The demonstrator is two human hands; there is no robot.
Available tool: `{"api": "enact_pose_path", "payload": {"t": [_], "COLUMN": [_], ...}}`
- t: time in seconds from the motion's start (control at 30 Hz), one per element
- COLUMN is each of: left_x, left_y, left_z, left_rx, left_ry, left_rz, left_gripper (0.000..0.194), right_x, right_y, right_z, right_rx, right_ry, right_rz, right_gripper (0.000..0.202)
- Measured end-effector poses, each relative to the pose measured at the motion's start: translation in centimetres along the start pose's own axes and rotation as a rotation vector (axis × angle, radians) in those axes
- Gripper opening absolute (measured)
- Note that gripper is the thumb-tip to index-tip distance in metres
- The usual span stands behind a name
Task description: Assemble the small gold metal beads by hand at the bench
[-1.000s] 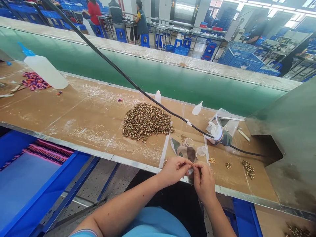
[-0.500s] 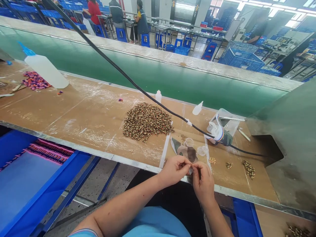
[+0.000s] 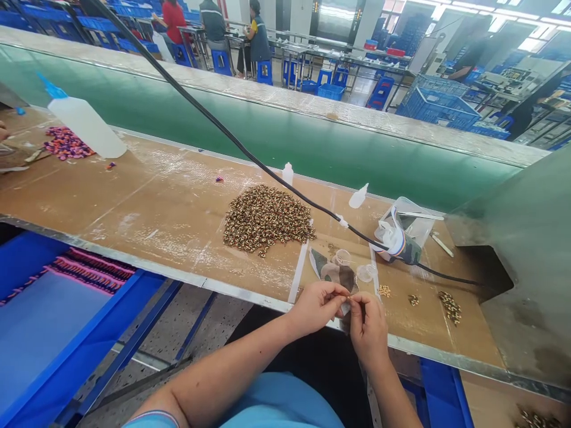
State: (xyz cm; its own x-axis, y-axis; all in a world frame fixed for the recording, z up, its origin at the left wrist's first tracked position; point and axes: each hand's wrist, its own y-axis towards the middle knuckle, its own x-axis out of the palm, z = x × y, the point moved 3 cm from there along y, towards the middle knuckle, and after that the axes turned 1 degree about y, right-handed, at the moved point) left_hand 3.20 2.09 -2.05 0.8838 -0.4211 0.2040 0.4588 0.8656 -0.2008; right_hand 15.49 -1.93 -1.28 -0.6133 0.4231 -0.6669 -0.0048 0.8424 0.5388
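Note:
Near the bench's front edge, my left hand (image 3: 317, 306) and my right hand (image 3: 368, 327) meet with thumbs and forefingers pinched together. Something tiny is between the fingertips, too small to name. Just beyond them lies a camouflage-patterned cloth (image 3: 332, 272), with a small clear round dish (image 3: 342, 257) at its far side and another clear dish (image 3: 366, 273) to the right. A large pile of small brown and gold pieces (image 3: 267, 219) sits left of the cloth. To the right of my right hand are small tan pieces (image 3: 384, 291) and two little groups of brown-gold pieces (image 3: 450, 308).
A black cable (image 3: 232, 139) crosses above the bench to a cloth-wrapped bundle (image 3: 404, 246). Small white bottles (image 3: 358, 196) stand or lie at the back. A large bottle (image 3: 87, 128) leans at left beside pink-purple pieces (image 3: 66, 142). Another person's fingers (image 3: 3, 131) show at the left edge.
My hands remain pinched together at almost the same spot. Another person's fingers have come into view at the far left edge. The whole view has shifted very slightly.

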Motion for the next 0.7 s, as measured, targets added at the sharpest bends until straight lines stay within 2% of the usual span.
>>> {"api": "enact_pose_path", "payload": {"t": [0.17, 0.27, 0.37, 0.43, 0.5, 0.57, 0.63, 0.7], "left_x": [0.3, -0.9, -4.6, -7.9, -11.3, -13.7, -14.7, -14.5], "left_y": [-0.3, -1.2, -2.6, -3.7, -4.5, -4.9, -4.8, -4.4], "left_z": [-0.4, 0.2, 1.8, 3.0, 4.2, 5.0, 5.4, 5.3], "left_rx": [0.003, 0.125, 0.316, 0.353, 0.327, 0.237, 0.166, 0.143], "left_ry": [-0.017, 0.102, 0.414, 0.574, 0.697, 0.795, 0.866, 0.913], "left_rz": [0.02, 0.039, 0.235, 0.414, 0.606, 0.745, 0.766, 0.7], "left_gripper": [0.016, 0.017, 0.014, 0.014, 0.013, 0.014, 0.011, 0.008], "right_x": [-0.1, -0.1, 0.0, 0.1, 0.0, 0.0, 0.0, 0.0], "right_y": [-0.1, -0.3, -0.3, -0.3, -0.2, -0.2, -0.2, -0.2], "right_z": [0.3, 1.1, 1.9, 2.0, 1.9, 1.8, 1.8, 1.9], "right_rx": [-0.031, -0.042, -0.033, -0.018, 0.005, 0.032, 0.051, 0.042], "right_ry": [-0.034, -0.058, -0.07, -0.076, -0.089, -0.101, -0.107, -0.109], "right_rz": [0.009, 0.016, 0.006, -0.008, -0.013, -0.016, -0.016, -0.01], "right_gripper": [0.016, 0.022, 0.031, 0.036, 0.041, 0.043, 0.045, 0.045]}}
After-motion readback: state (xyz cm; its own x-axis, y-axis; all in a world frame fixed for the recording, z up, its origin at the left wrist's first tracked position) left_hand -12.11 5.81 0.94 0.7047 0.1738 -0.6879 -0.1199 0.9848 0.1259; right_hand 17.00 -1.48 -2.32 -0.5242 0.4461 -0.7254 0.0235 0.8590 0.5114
